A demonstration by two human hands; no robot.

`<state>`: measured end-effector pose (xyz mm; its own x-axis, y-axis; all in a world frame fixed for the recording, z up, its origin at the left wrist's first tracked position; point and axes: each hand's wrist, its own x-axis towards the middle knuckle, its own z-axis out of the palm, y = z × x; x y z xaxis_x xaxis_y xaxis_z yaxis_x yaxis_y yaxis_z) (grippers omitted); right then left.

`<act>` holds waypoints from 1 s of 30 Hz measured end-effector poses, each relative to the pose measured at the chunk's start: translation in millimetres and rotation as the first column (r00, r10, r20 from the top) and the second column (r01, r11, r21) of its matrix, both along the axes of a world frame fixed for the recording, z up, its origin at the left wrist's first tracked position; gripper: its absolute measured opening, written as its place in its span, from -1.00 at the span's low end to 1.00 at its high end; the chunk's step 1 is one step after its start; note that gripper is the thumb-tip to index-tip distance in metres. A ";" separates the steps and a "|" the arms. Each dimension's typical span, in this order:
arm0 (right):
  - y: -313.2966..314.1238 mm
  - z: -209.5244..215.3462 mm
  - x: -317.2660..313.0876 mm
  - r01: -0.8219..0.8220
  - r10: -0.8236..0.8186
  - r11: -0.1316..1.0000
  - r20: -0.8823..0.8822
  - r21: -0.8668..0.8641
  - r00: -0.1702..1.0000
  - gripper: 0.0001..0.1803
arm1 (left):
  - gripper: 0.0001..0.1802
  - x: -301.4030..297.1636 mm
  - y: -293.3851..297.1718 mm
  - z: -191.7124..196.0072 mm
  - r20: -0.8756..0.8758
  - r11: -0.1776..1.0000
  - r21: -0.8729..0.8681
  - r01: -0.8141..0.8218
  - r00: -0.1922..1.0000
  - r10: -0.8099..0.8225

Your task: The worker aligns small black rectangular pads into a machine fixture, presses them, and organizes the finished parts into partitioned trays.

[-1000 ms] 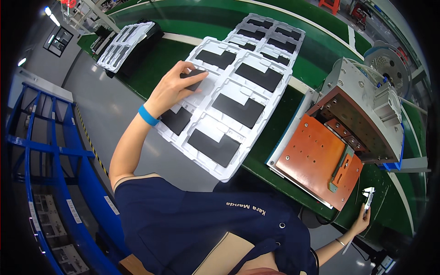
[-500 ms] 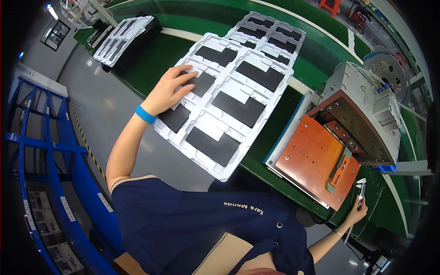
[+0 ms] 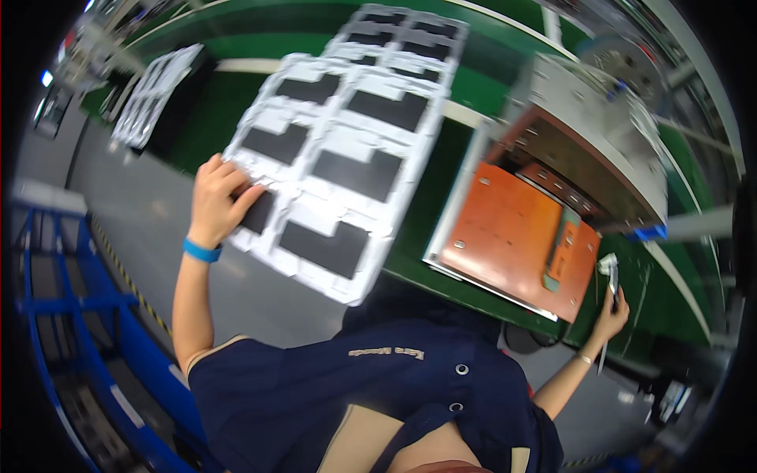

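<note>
My left hand [image 3: 219, 201] is at the left edge of a white moulded tray [image 3: 356, 292], over its lower-left pocket. Its fingers are bent, with the thumb apart from them above a flat black piece [image 3: 259, 214] that it partly covers. Several similar black pieces, each with a notched corner, lie in the tray's other pockets, among them one at the lower right [image 3: 325, 246]. Far to the right, my right hand [image 3: 611, 315] is closed around a slim black-and-silver hand tool [image 3: 613, 288] with a pale head. The tool's exact kind is unclear.
Between my hands stands a metal machine [image 3: 587, 110] with an orange-brown plate [image 3: 505, 244]. A second loaded tray [image 3: 398, 51] lies beyond the first, and stacked trays [image 3: 158, 94] stand at the far left. Blue metal racking [image 3: 87, 299] rises on the left.
My left hand has moved from the middle-left pocket nearer to me, to the lower-left one, and its fingers are more bent. The view has shifted; my right hand still holds the tool.
</note>
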<state>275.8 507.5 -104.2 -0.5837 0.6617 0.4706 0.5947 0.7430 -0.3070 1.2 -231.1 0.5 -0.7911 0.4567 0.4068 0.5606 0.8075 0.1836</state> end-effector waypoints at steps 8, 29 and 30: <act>-81.8 15.6 -23.8 -0.047 -0.065 0.955 -0.362 -0.293 0.930 -0.68 | -0.60 -10.8 -38.8 35.0 0.078 0.957 0.276 -0.087 0.995 0.068; -303.9 138.7 -139.8 -0.801 0.807 0.589 0.037 -0.104 0.589 -0.76 | -0.60 24.1 217.6 35.7 0.154 0.646 0.165 0.745 0.628 -0.763; -305.8 140.4 -140.1 -0.804 0.812 0.583 0.045 -0.112 0.582 -0.76 | -0.54 29.4 215.0 32.3 0.141 0.604 0.209 0.769 0.588 -0.797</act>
<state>135.7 201.7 36.2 -0.9272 -0.0741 0.3671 -0.2155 0.9072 -0.3612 30.7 -16.1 32.8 -0.2163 0.9003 0.3777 0.9041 0.0386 0.4256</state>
